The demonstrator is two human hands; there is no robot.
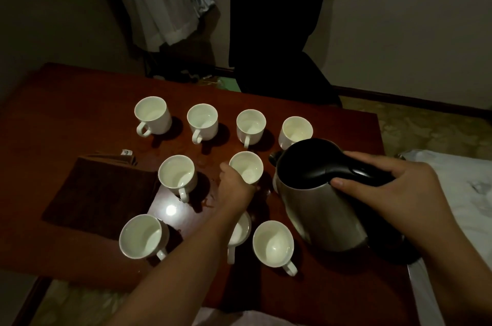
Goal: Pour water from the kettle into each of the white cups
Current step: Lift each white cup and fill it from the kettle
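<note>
A dark red-brown wooden table [66, 101] fills the middle of the frame in a dim room; a bright spot of light reflects off its polish at lower centre. Beyond its far edge, at the top of the frame, hang a pale garment [159, 0] and a dark one [277, 11] against a plain wall, with patterned floor at the right. A dark brown folded cloth [98, 192] lies on the table at centre left, and something white [463, 192] shows at the right edge.

Nine white cups stand on the table: four in a far row [153, 115] [203, 120] [251, 124] [296, 129], two in the middle row [177, 175] [246, 167], and three nearest [143, 235] [241, 231] [273, 243], one of these partly hidden under the left forearm. There is one kettle [316, 203], steel-bodied with a black lid and handle, at centre right, just right of the middle row, its spout toward the cups; whether its base touches the table cannot be told.

The left hand [234, 187] has a narrow grip, fingers curled round the near side of the right-hand middle cup. The right hand [394, 187] has its grip closed round the kettle's black handle, thumb along the near side
</note>
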